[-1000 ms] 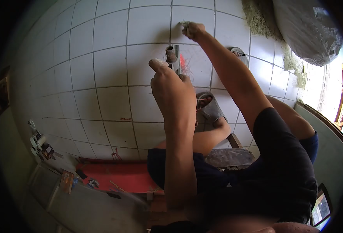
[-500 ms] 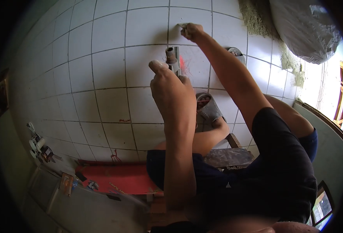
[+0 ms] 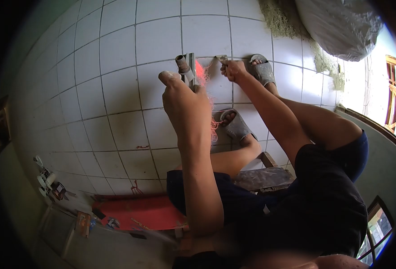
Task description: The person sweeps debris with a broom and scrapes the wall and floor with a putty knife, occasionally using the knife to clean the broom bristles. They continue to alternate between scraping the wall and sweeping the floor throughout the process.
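Plainly, a metal tool (image 3: 183, 68) held in the closed left hand (image 3: 183, 96), its pipe-like end beyond the fingers — red strands (image 3: 202, 72) beside it, a flat-bladed scraper (image 3: 221, 58) gripped by the curled right hand (image 3: 234, 71).

The white-tiled floor (image 3: 157, 40), crossed by dark grout lines, bears a low stool (image 3: 263, 178), two grey sandals (image 3: 239, 127) worn ahead of the stool, and a small red scrap (image 3: 142, 147) to the stool's left.

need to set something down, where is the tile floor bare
The tile floor is bare beyond the scraper and left of the left hand, bar some red scraps; crowded around the pink strands and sandals.
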{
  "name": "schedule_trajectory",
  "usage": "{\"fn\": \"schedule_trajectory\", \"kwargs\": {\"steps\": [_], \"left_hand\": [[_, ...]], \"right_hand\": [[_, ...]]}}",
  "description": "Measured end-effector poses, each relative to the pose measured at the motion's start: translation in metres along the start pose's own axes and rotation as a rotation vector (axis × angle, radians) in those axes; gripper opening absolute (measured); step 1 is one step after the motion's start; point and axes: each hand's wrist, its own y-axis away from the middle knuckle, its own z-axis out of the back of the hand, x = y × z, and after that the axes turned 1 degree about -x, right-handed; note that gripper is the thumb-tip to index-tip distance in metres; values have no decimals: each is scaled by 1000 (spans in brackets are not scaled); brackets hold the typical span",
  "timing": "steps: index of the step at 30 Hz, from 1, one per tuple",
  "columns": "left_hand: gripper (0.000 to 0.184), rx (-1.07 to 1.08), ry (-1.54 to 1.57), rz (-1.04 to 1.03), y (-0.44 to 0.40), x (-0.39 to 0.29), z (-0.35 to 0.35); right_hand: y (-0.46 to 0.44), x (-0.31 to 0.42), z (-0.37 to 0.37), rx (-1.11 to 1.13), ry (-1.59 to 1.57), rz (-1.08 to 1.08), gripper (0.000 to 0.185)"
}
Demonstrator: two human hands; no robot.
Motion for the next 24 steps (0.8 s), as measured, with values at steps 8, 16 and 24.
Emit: {"fn": "schedule_trajectory", "kwargs": {"steps": [8,16,24], "left_hand": [[34,-28,-83,-50,9,0,11],[44,-27,-80,-43,0,4,-5],[37,-122,-129,-52,-5,6,9]], "right_hand": [[-23,10,5,-57,-172,54,13],[-50,44,24,-82,-186,148,11],[41,-95,52,197,962,252,36]]}}
